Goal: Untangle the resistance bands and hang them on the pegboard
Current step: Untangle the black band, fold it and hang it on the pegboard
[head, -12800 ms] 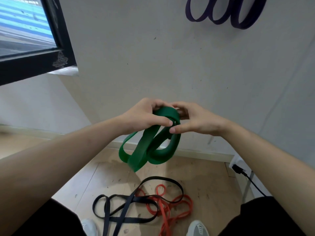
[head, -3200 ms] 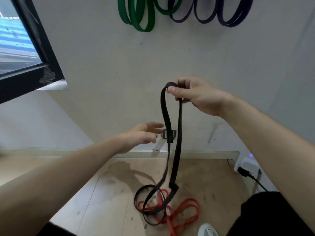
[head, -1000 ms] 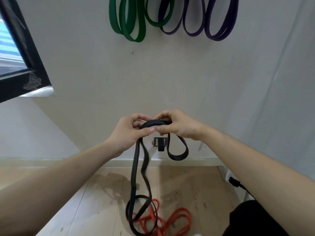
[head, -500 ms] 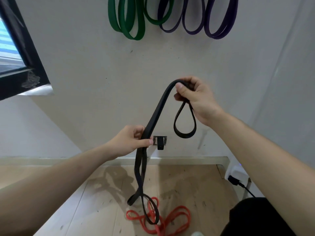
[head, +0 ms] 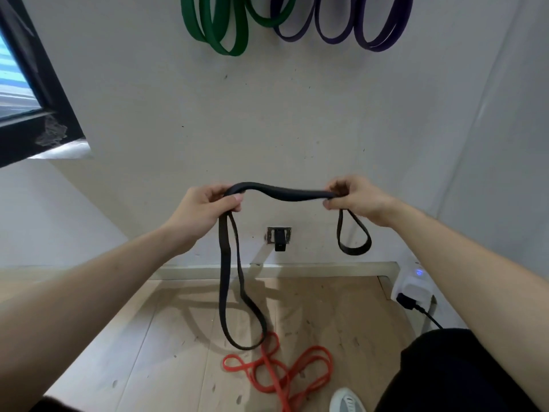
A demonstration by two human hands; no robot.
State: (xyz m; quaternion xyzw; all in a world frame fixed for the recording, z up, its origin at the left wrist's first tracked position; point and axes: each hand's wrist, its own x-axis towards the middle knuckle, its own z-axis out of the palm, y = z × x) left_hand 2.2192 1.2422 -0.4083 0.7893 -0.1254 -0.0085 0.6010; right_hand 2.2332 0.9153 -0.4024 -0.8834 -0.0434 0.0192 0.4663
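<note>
Now, the head view: both hands are raised in front of the pale wall (head: 267, 129), with the black band (head: 285, 194) held between them. The left hand (head: 205, 208) has its fingers and thumb curled tight on the doubled strap. A long loop drops from that grip towards the wooden floor (head: 166, 337). The loop's bottom sits right beside the red band (head: 282, 370), though whether it touches the boards I cannot tell. The right hand (head: 356, 197) is pinching the other end, fingers closed over the strap, and a short loop dangles just under it. Between the two grips the black strap runs in a shallow wave. The red band lies in a loose tangle on the floor, near a light shoe (head: 346, 401). Up top, the green band (head: 219, 28) and the purple band (head: 341, 25) hang side by side on the wall, their upper parts cut off by the frame edge. Low on the wall, between the hands, sits a small metal bracket (head: 279, 237). At the right skirting there is a white adapter (head: 414, 285) with a black plug in it. A dark window frame (head: 38, 93) fills the left.
</note>
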